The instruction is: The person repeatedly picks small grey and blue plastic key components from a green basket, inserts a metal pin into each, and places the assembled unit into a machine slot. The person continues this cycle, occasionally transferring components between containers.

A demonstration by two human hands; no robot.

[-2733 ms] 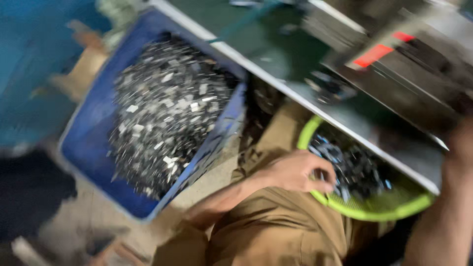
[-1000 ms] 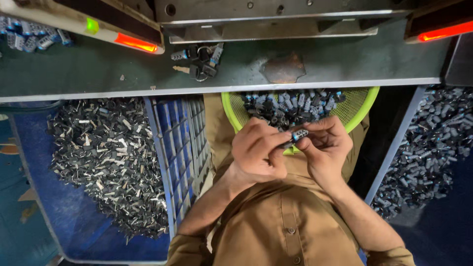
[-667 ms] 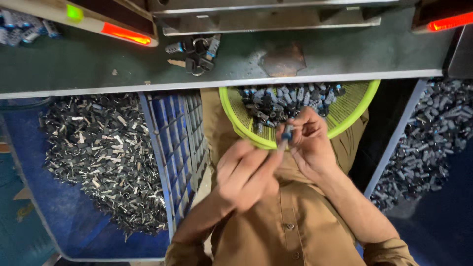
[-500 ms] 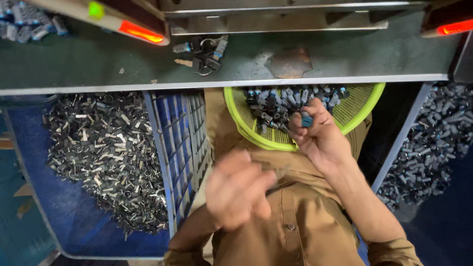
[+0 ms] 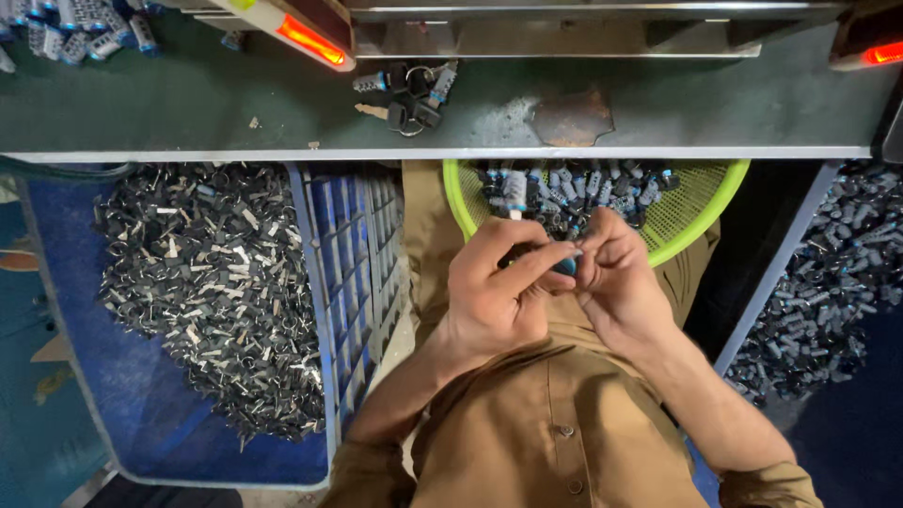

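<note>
My left hand [image 5: 494,287] and my right hand [image 5: 616,282] meet over my lap, both pinching a small dark cylindrical part with a blue end [image 5: 562,264]. Their fingers cover most of the part. Just beyond the hands sits a lime-green mesh basket [image 5: 701,212] on my lap, filled with several similar small dark and blue parts [image 5: 564,188]. My tan shirt fills the bottom of the view.
A blue crate [image 5: 324,310] at the left holds a heap of small dark metal pieces [image 5: 202,282]. Another heap of dark parts [image 5: 828,282] lies at the right. A green bench [image 5: 188,103] above carries a bunch of keys [image 5: 409,94], more parts [image 5: 75,28] and a machine with red lights [image 5: 310,38].
My left hand dropped away to my lap while the right held the part near the basket; now the left is back up and both hands grip the part together.
</note>
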